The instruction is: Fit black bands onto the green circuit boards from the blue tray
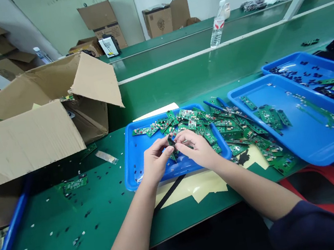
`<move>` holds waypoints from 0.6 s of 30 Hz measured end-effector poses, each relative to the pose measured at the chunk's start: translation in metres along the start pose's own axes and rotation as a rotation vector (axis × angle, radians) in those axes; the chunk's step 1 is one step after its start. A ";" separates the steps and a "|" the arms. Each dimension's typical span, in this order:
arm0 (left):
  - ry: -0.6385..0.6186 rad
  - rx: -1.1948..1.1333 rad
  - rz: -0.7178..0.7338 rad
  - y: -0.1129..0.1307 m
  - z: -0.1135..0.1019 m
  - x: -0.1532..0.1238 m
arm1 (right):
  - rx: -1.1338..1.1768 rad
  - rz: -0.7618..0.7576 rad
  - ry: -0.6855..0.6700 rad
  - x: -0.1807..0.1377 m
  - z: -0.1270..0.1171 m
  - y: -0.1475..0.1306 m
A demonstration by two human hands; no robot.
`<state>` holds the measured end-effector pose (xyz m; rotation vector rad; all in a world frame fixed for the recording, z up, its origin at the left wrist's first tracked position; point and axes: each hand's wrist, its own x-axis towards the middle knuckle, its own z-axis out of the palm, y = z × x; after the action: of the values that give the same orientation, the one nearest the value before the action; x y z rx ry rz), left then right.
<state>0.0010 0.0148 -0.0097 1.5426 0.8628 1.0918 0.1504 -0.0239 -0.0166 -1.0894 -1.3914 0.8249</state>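
Observation:
My left hand [155, 160] and my right hand [198, 149] meet over the near part of a blue tray [132, 177]. Both pinch one small green circuit board [172, 144] between their fingertips. The board stands roughly on edge, and a dark part shows on it. Several more green circuit boards [191, 121] lie heaped across the far and right side of the same tray and spill onto the green table [75, 224].
A large open cardboard box [28, 130] lies on its side at left. Two more blue trays [302, 137] [312, 64] with boards and dark parts stand at right. Yellow sheets [195, 186] lie at the table's front edge. A water bottle [217, 28] stands on the far bench.

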 end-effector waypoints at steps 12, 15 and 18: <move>-0.200 -0.155 -0.072 0.006 0.000 -0.002 | -0.408 -0.309 0.231 0.002 -0.007 -0.002; -0.238 -0.162 -0.055 0.007 -0.001 -0.002 | -0.387 -0.327 0.277 0.003 -0.011 -0.001; -0.196 -0.168 -0.015 0.004 -0.002 -0.001 | -0.254 -0.225 0.322 0.005 -0.016 -0.001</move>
<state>-0.0009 0.0132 -0.0060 1.4722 0.6320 0.9592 0.1663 -0.0209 -0.0116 -1.1733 -1.3340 0.2990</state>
